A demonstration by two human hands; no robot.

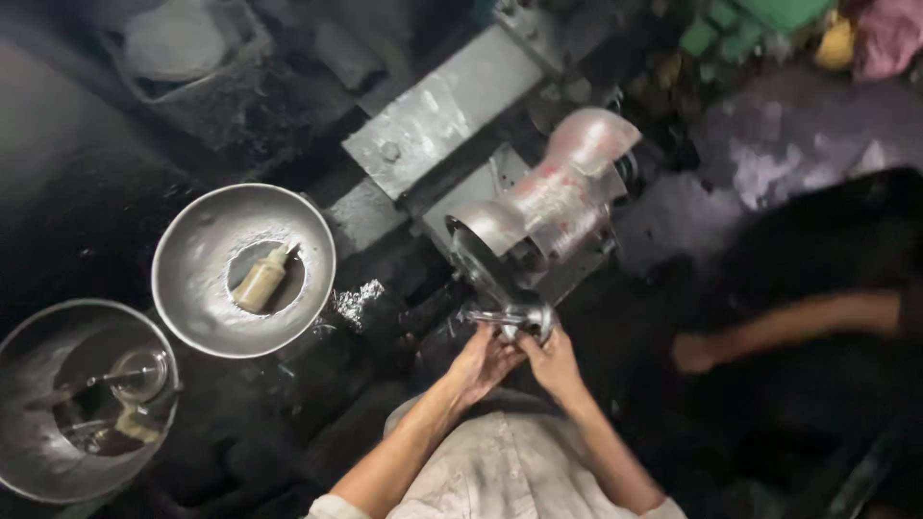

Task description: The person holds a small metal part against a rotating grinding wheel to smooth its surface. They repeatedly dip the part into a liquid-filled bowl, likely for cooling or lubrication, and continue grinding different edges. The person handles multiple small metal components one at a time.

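My left hand [481, 363] and my right hand [555, 363] are together at the front of a grimy metal machine [452, 115], both gripping a small shiny metal piece [514, 319]. The piece sits just below a dark round disc [478, 264] mounted on the machine. Behind the disc is a shiny metal housing [558, 197], wrapped partly in clear plastic. My fingers hide the lower part of the piece.
Two metal bowls with cut-out centres lie at the left, the nearer bowl [207, 279] with a small bottle [261, 279] in its hole, the other bowl [38, 461] over tools. Metal shavings [356, 300] lie beside the machine. Another person's arm [798, 327] reaches in from the right.
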